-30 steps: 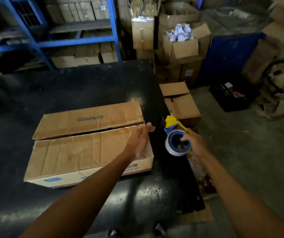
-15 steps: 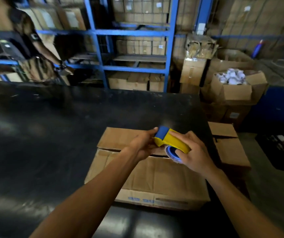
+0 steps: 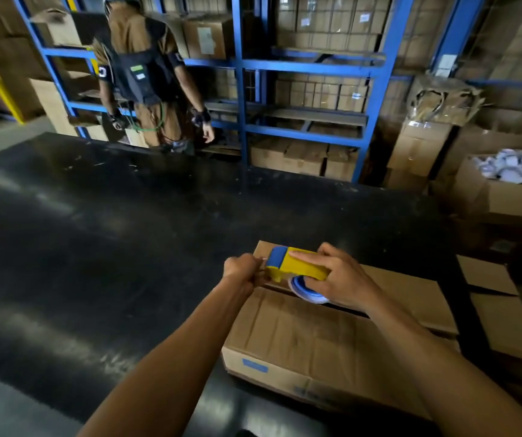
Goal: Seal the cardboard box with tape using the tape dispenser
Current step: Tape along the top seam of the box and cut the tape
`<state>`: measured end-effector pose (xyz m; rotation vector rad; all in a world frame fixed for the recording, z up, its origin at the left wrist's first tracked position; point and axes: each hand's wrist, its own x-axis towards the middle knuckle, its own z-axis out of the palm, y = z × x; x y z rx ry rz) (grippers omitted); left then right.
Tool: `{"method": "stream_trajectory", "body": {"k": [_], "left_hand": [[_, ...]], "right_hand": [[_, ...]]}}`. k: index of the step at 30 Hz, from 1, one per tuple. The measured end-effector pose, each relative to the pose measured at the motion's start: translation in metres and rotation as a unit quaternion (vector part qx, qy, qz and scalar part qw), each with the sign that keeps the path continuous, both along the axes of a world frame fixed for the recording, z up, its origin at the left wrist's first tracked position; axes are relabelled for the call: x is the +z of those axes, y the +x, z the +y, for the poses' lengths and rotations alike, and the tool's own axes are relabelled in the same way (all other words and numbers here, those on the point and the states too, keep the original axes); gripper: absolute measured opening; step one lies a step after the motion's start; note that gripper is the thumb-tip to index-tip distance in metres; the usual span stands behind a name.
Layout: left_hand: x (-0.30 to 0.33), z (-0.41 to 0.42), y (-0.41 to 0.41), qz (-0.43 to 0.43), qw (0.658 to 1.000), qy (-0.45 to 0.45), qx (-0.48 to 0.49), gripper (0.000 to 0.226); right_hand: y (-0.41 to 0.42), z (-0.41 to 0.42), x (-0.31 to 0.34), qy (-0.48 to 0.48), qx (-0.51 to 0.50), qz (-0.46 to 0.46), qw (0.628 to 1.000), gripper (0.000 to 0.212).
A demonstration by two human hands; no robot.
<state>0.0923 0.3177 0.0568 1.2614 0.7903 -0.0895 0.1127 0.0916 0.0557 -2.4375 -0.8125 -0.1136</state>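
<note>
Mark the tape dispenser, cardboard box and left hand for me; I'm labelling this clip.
tape dispenser (image 3: pixel 297 267): head view, on its yellow body.
cardboard box (image 3: pixel 300 335): head view, on the near top flap.
left hand (image 3: pixel 243 270): head view, on its back.

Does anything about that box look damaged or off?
The cardboard box is creased across its near flap, and a dark gap remains between its top flaps. The tape dispenser sits at the seam's left end.

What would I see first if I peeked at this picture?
First, the bright yellow and blue tape dispenser in the middle, gripped by the right hand over the cardboard box on the black table. The left hand pinches at its front end. Behind the table, another person stands by blue shelves.
</note>
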Motion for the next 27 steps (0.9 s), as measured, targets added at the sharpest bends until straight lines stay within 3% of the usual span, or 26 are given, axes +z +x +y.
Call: {"method": "stream_trajectory", "body": {"k": [4, 9, 15, 27], "left_hand": [[-0.008, 0.044, 0.000, -0.025, 0.998, -0.030, 0.039, 0.019], [-0.049, 0.033, -0.017, -0.049, 0.985, 0.164, 0.029, 0.017], [-0.081, 0.036, -0.023, 0.018, 0.992, 0.111, 0.063, 0.021], [-0.097, 0.039, -0.006, 0.112, 0.991, 0.047, 0.047, 0.023]], "right_hand": [[0.009, -0.036, 0.002, -0.031, -0.031, 0.029, 0.999, 0.060], [-0.001, -0.025, -0.015, -0.148, -0.040, 0.012, 0.988, 0.054], [0.000, -0.019, -0.019, -0.234, -0.018, -0.009, 0.972, 0.066], [0.001, -0.017, -0.026, -0.184, -0.001, 0.009, 0.983, 0.058]]}}
